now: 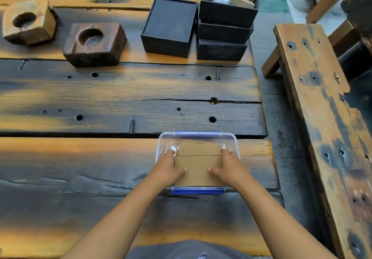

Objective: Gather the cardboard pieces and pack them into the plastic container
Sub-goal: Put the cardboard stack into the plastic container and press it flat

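Note:
A clear plastic container (198, 136) with blue clips stands on the wooden table near its right front corner. A brown cardboard piece (198, 171) lies in it, over its near half, and a smaller cardboard piece (198, 148) lies beyond it inside. My left hand (168, 168) grips the large piece's left edge, thumb on top. My right hand (229, 167) grips its right edge the same way. The container's bottom is mostly hidden by the cardboard.
The wooden table (120, 89) carries two wooden blocks with round hollows (93, 44) (28, 21) at the back left, an open black box (170, 27) and stacked black boxes (225, 29) holding small cartons at the back right. A wooden bench (322, 107) stands to the right.

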### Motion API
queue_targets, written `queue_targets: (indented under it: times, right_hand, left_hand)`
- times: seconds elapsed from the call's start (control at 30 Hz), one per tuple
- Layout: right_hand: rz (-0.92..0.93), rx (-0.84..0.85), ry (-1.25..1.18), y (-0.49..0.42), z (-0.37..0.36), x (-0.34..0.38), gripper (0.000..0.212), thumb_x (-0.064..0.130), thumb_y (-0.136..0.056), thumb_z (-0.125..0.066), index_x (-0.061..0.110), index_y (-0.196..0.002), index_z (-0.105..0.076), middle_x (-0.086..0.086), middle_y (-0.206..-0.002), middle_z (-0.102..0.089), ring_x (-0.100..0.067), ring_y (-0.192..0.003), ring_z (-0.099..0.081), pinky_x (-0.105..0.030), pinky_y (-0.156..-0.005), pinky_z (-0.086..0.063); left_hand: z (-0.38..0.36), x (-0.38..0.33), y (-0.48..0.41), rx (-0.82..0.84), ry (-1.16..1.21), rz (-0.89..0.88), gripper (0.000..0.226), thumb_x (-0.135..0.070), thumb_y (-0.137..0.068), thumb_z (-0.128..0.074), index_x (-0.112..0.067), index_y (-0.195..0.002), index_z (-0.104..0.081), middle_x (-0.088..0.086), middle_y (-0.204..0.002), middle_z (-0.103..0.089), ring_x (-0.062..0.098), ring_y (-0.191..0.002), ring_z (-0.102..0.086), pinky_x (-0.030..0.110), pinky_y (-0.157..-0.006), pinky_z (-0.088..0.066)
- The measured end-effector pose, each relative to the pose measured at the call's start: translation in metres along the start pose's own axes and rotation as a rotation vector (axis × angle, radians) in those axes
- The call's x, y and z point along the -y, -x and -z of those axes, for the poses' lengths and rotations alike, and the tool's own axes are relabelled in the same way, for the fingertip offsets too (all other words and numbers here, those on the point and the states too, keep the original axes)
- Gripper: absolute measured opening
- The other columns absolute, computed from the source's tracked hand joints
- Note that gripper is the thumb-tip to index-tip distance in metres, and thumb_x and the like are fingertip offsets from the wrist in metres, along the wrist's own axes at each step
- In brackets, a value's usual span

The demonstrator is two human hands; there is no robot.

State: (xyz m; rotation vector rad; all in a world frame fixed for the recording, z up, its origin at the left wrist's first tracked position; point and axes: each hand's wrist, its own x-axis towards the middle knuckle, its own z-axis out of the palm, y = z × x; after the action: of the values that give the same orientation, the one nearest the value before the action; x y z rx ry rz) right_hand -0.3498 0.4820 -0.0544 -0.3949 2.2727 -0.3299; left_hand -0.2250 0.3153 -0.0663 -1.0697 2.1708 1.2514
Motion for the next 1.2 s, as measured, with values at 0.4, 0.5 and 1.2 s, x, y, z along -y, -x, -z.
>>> queue_targets:
  times: [0.4,0.5,1.2]
  right_hand:
    - [-0.008,0.176,-0.222,-0.023,0.003,0.002,0.081,0.04,-0.066,-0.085,0.019,-0.131,-0.04,-0.005,-0.124,-0.06,-0.023,-0.11,-0.061,-0.042,-0.097,-0.052]
    - [-0.015,0.193,-0.268,-0.027,0.004,0.0,0.082,0.037,-0.065,-0.086,0.022,-0.13,-0.039,-0.001,-0.119,-0.063,-0.021,-0.105,-0.064,-0.041,-0.094,-0.054]
    - [0.033,0.255,-0.28,-0.028,0.01,-0.006,0.064,0.034,-0.073,-0.083,0.016,-0.128,-0.057,-0.004,-0.124,-0.064,-0.02,-0.109,-0.063,-0.037,-0.096,-0.053]
  left_hand:
    - [0.003,-0.005,-0.025,0.188,0.228,0.077,0.066,-0.031,-0.074,-0.083,-0.021,-0.128,-0.047,-0.001,-0.12,-0.064,0.018,-0.106,-0.064,0.038,-0.09,-0.057]
    - [0.005,-0.006,-0.028,0.192,0.241,0.081,0.065,-0.03,-0.074,-0.082,-0.023,-0.128,-0.048,-0.005,-0.114,-0.064,0.014,-0.099,-0.063,0.03,-0.075,-0.056]
    - [0.002,-0.004,-0.034,0.265,0.194,0.031,0.063,-0.023,-0.074,-0.084,-0.023,-0.127,-0.051,-0.007,-0.108,-0.065,0.003,-0.086,-0.061,0.014,-0.059,-0.049]
